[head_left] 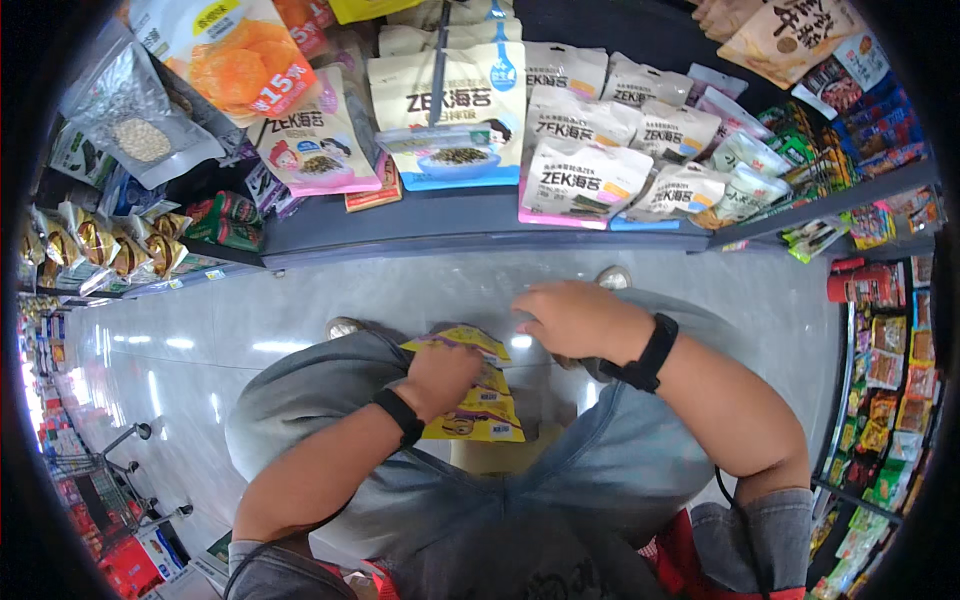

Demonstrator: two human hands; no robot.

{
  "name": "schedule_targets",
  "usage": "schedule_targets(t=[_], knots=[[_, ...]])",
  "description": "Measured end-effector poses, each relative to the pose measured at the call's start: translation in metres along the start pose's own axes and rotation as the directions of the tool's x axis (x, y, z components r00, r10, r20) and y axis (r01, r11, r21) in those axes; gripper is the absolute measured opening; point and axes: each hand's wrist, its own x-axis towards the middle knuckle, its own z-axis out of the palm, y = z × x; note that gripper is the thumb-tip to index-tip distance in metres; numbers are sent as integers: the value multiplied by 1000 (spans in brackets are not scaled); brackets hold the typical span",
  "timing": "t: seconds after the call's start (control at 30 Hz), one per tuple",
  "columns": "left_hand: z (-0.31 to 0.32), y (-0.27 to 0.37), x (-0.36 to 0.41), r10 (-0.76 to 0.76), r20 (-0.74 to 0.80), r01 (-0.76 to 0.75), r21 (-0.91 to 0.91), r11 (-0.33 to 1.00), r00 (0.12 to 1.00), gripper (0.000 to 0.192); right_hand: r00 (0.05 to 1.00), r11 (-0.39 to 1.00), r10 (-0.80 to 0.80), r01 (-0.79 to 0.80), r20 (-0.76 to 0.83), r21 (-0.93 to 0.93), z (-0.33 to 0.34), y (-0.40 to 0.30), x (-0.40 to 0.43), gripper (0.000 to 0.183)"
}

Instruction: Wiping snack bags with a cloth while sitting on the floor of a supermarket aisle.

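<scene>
My left hand point(448, 379) grips several yellow snack packets point(480, 420) with purple trim, held between my knees. Its fingers cover their upper middle, and the packets overlap one another. Off to the right, my right hand point(574, 319) hovers over my right knee, apart from the packets. Its fingers are loosely bent with the tips apart, and nothing shows in them. Some of that hand's underside is hidden. Beyond both hands stands a dark shelf point(450, 238) bearing ZEK seaweed pouches point(457, 112) in cream, pink and white.
Grey glossy floor point(187, 322) lies around my feet. Small snack packets fill a rack point(892, 390) on the right. At the left, gold-and-white packets point(97, 236) line a lower shelf. A wheeled metal cart point(112, 480) stands behind on the left. Orange pouches point(240, 67) hang over the upper left.
</scene>
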Motion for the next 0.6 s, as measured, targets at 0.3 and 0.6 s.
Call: schedule_targets(t=[0.3,0.6], knots=[[-86,0,-46,-218,-80,188,-283,941,973,25,990,996,47,-37,130,-77,32,10,6,29],[-90,-17,-55,-493,-169,439,-277,855,853,20,987,946,22,31,160,-323,106,6,33,34]])
